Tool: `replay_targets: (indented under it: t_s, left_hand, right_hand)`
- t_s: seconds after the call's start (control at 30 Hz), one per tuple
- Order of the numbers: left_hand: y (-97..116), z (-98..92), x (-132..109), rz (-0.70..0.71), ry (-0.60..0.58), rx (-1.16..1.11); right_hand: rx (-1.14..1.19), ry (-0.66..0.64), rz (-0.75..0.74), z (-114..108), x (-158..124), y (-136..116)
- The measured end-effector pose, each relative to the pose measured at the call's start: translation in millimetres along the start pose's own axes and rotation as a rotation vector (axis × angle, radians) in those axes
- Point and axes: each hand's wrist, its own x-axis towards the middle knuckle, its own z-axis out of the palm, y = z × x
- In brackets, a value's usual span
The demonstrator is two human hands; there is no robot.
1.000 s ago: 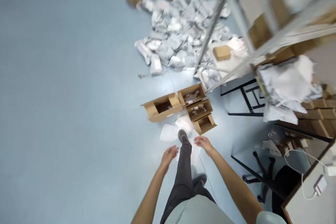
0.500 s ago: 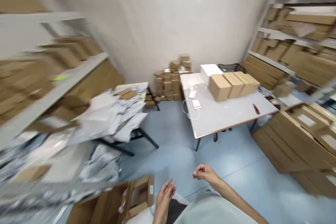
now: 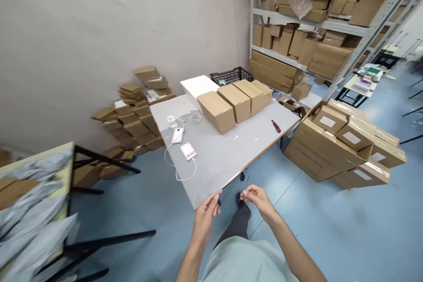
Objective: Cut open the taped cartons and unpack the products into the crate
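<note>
My left hand (image 3: 205, 213) is raised near the front corner of a grey table (image 3: 218, 158), its thumb and forefinger pressed together; anything between them is too small to make out. To its right, my right hand (image 3: 257, 200) hangs over the blue floor, fingers curled into a loose pinch, its contents also unclear. On the table stand several brown boxes (image 3: 216, 112) in a row, a white box (image 3: 198, 86), a white device with a cable (image 3: 177, 135), a blurred white item (image 3: 188, 151) and a red cutter (image 3: 276, 126).
Brown cartons (image 3: 139, 125) are piled against the wall. A black crate (image 3: 231, 76) sits behind the table. At right is a large open carton (image 3: 325, 150) of boxes below metal shelving (image 3: 346, 28). A yellowish table (image 3: 68, 176) with grey bags (image 3: 36, 233) stands at left.
The view has swung right and nearer the grey table. The left-hand shelf has gone out of view, and my left hand's fingers have drawn together.
</note>
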Motion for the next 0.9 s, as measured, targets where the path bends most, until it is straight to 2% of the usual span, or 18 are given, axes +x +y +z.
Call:
replay_targets:
  t_s: [0.13, 0.33, 0.47, 0.6, 0.67, 0.77, 0.9]
  left_hand:
    - [23.6, 39.1, 73.5, -0.062, -0.124, 0.0]
    - [74.5, 99.5, 191.3, -0.072, -0.253, -0.014]
    - [109.7, 140.7, 267.3, -0.06, -0.359, 0.053]
    - [138.1, 190.7, 328.8, -0.022, -0.384, 0.053]
    - [147.1, 221.3, 354.7, 0.005, -0.389, 0.038]
    - [156.3, 274.1, 392.1, 0.043, -0.366, 0.012]
    - [169.7, 349.5, 441.0, 0.042, -0.228, -0.002]
  right_hand:
    - [-0.021, 0.114, -0.04, -29.3, 54.7, -55.2]
    - [-0.081, 0.325, -0.123, -79.0, 131.9, -138.9]
    - [-0.12, 0.422, -0.178, -110.0, 180.7, -170.0]
    - [-0.136, 0.445, -0.156, -154.5, 240.2, -189.9]
    - [-0.122, 0.429, -0.129, -184.4, 281.2, -201.8]
    - [-0.091, 0.362, -0.08, -233.8, 358.2, -227.3]
    - [-0.151, 0.329, -0.13, -294.5, 478.3, -278.1]
